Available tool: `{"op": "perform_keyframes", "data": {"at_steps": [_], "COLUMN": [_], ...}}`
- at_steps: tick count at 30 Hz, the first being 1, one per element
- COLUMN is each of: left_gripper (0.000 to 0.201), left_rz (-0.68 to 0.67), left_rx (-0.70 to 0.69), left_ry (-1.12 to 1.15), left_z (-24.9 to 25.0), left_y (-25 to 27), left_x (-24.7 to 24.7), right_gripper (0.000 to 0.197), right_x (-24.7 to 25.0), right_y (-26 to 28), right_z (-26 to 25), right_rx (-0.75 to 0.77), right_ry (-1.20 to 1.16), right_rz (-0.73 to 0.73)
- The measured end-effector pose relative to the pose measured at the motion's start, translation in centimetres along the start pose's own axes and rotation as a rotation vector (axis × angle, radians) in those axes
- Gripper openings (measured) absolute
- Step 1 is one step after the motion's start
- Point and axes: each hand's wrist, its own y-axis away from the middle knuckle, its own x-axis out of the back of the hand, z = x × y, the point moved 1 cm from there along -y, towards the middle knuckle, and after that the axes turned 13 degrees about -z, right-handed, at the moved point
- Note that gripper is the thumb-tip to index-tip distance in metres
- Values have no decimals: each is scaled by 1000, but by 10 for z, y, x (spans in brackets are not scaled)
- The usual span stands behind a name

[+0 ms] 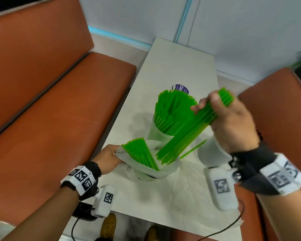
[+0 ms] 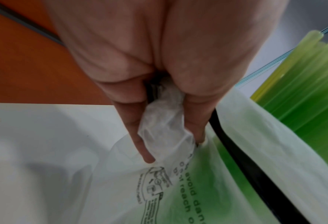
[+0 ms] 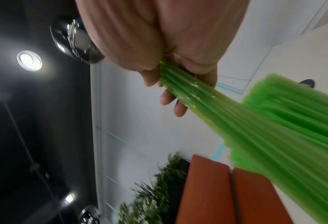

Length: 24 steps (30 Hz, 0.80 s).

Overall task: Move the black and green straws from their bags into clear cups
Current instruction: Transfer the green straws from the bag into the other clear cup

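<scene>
Nearest, the left hand [image 1: 108,158] pinches the bag [image 1: 156,171] rim, fingers [image 2: 138,133] clamped on plastic. Beyond, the right hand [image 1: 231,122] has its fingers [image 3: 171,98] wrapped round a green straw bundle [image 1: 186,134], its lower ends at the bag mouth. Next likely: lift clear, then lower into the straw-filled clear cup [image 1: 157,134] just past them.

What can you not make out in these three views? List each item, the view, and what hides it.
- Bag bottom: head view, hidden by its own folds.
- Bag print: left wrist view, cut off by the edge.
- Second cup: head view, right hand covers it.
- Held straws' lower ends: right wrist view, blurred.
</scene>
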Motion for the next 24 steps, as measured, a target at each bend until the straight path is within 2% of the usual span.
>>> {"op": "perform_keyframes", "data": {"at_steps": [3,5,10,14,18,22,24], "left_gripper": [58,57,51,46,49,56,56], "left_rz": [9,2,6,9,16,27,30], "left_rx": [-16,-22,-9,13,6,-1,4], "left_ry": [-22,-29,-28,-21,-29,-28,-29], "left_z": [1,1,2,-1,-1,-2,-2], "left_y": [1,2,1,0,1,3,3], "left_x": [0,0,-2,-3,-4,-3,-2], "right_gripper": [15,13,11,11,9,35,41], "right_x": [20,25,14,-1,-13,-17,-16], "right_y": [-20,-34,-72,-92,-92,-81,-77], "right_z": [-28,-41,-46,-29,21,80,96], "right_rx": [13,17,77,159,56,-144,-189], "right_ry": [-134,-136,-2,306,449,711,882], "right_rz": [47,70,151,227,165,12,-27]}}
